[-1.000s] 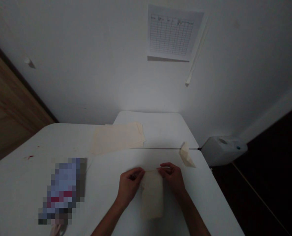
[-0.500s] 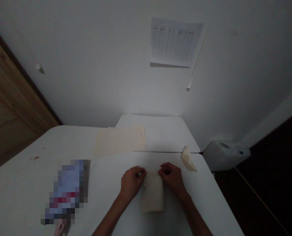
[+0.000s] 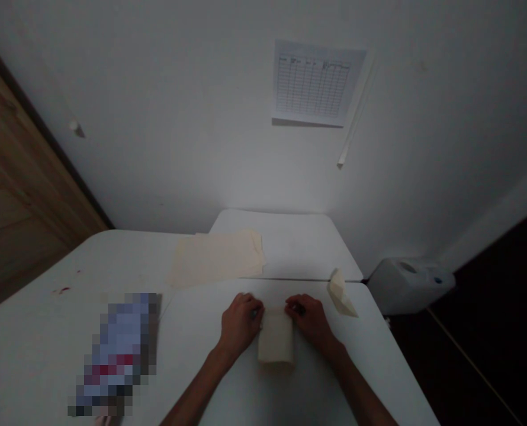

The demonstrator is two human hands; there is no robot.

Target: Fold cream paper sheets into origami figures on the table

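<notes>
A small folded piece of beige paper (image 3: 276, 340) is between my hands over the white table. My left hand (image 3: 241, 322) pinches its far left corner between thumb and fingers. At the far right corner, my right hand (image 3: 307, 319) pinches it in the same way. The near end of the paper hangs between my forearms and is slightly blurred. To the right of my right hand lies a folded, pointed piece of cream paper (image 3: 341, 294). Farther back on the left rest flat beige sheets (image 3: 219, 257), overlapping one another.
A pixelated blue and red item (image 3: 116, 349) lies on the table (image 3: 192, 378) at the left. A white plastic container (image 3: 405, 287) stands beyond the table's right edge. A printed chart (image 3: 312, 83) hangs on the wall behind, and wooden panelling (image 3: 19, 154) is at the left.
The near end of the held paper has risen toward my hands, so the paper looks shorter. Both hands keep their pinch at the far corners. The view has tilted slightly upward.
</notes>
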